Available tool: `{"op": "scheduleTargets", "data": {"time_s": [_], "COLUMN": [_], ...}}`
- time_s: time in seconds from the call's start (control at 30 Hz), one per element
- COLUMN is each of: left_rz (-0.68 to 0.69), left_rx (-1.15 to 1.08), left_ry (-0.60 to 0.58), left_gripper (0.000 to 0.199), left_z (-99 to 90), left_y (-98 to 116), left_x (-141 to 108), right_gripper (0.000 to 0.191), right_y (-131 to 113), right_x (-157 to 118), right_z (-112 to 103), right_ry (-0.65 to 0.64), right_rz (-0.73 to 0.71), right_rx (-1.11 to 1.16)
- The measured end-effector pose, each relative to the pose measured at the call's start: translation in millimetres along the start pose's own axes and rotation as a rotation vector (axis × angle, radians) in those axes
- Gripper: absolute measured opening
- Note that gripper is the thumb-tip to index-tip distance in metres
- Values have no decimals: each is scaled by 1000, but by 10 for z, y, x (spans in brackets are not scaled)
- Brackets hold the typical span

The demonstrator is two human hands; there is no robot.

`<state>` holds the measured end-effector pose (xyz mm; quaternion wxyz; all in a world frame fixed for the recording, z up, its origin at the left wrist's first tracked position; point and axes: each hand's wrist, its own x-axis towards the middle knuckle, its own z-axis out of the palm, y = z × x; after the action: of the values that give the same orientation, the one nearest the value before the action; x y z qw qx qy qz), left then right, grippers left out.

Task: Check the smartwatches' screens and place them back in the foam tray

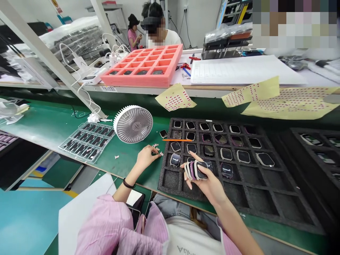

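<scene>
Curled firmly round a short stack of watches [193,170], my right hand [212,184] holds them between thumb and fingers over the foam tray [259,198]. They look light and stiff, likely slick on the glass and easily scratched, so their side rims seem the safest hold. My left hand [146,156] bends, fingertips close together, at the small tabs [156,145] on the green table [124,162]; whether it pinches one, I can't quite tell.
</scene>
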<state>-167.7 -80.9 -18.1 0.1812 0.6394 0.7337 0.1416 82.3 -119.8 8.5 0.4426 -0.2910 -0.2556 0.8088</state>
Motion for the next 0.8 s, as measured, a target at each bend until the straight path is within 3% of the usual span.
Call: {"op": "scheduleTargets", "data": {"time_s": [0.17,0.27,0.37,0.43,0.5,0.57,0.63,0.7,0.8], "left_rz": [-4,1,-4,7,54,123,159,162,167], "left_rx": [-7,-75,-128,-284,-608,-951,-1157,-1245,-1278], "left_ry": [71,71,60,102,143,82,-3,-11,75], "left_gripper": [9,1,4,10,17,24,28,27,26], "left_z": [83,121,87,40,-2,-21,-12,22,94], "left_y": [95,119,128,189,326,529,752,946,1136], "left_x": [-22,-7,-7,-53,-146,-264,-374,-452,-516], "right_gripper": [61,62,62,63,64,65,67,69,69], "right_y": [-1,8,13,19,31,47,65,82,108], "right_x": [8,7,10,16,21,24,22,18,18], "right_z": [-16,-18,11,54,113,172,214,232,221], "right_ry": [19,24,30,44,62,83,113,159,222], "right_rz": [-8,-30,-68,-109,-174,-249,-303,-344,-428], "right_rx": [-10,-6,3,5,-1,-11,-30,-58,-92]}}
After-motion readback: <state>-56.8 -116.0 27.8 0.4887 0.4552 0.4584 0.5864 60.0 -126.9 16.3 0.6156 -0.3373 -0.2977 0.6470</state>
